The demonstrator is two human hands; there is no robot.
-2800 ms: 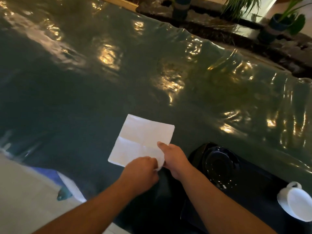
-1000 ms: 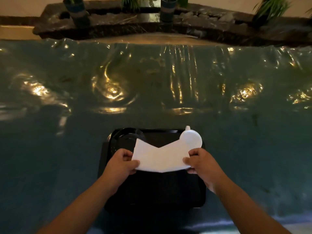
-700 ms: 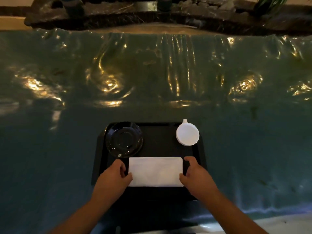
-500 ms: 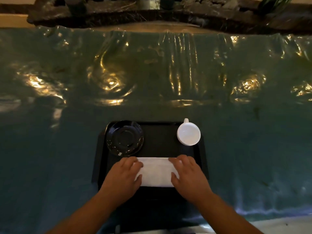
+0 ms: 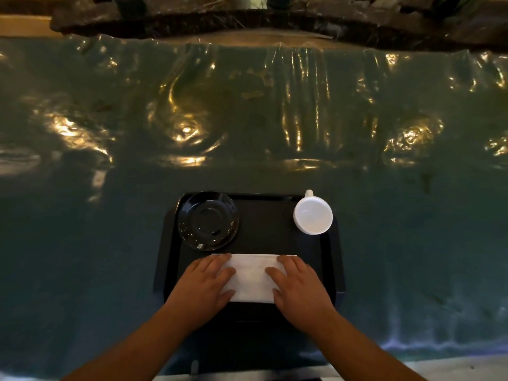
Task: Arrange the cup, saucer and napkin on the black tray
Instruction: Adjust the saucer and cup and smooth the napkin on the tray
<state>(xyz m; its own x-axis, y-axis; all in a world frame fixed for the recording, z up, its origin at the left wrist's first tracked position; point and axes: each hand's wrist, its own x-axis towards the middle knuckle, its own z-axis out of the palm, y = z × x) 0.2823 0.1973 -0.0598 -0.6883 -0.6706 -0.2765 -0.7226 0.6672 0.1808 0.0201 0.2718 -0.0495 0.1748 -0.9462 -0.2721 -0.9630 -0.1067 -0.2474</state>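
Observation:
A black tray (image 5: 264, 213) lies on the dark green table cover near its front edge. On its far left corner rests a black saucer (image 5: 208, 220). A white cup (image 5: 313, 215) stands upright on the far right corner, handle pointing away. A folded white napkin (image 5: 251, 277) lies flat across the tray's near half. My left hand (image 5: 204, 284) presses flat on the napkin's left end, and my right hand (image 5: 298, 285) presses flat on its right end, fingers spread. Both napkin ends are hidden under the palms.
The shiny, wrinkled green cover (image 5: 247, 119) spreads wide beyond the tray on all sides. A dark stone ledge with plant pots (image 5: 275, 20) runs along the far edge. The table's front edge (image 5: 439, 353) lies just behind my wrists.
The napkin went from open on the table, to held above the tray, to folded flat on the tray. Both hands slid inward onto its ends and now press it down.

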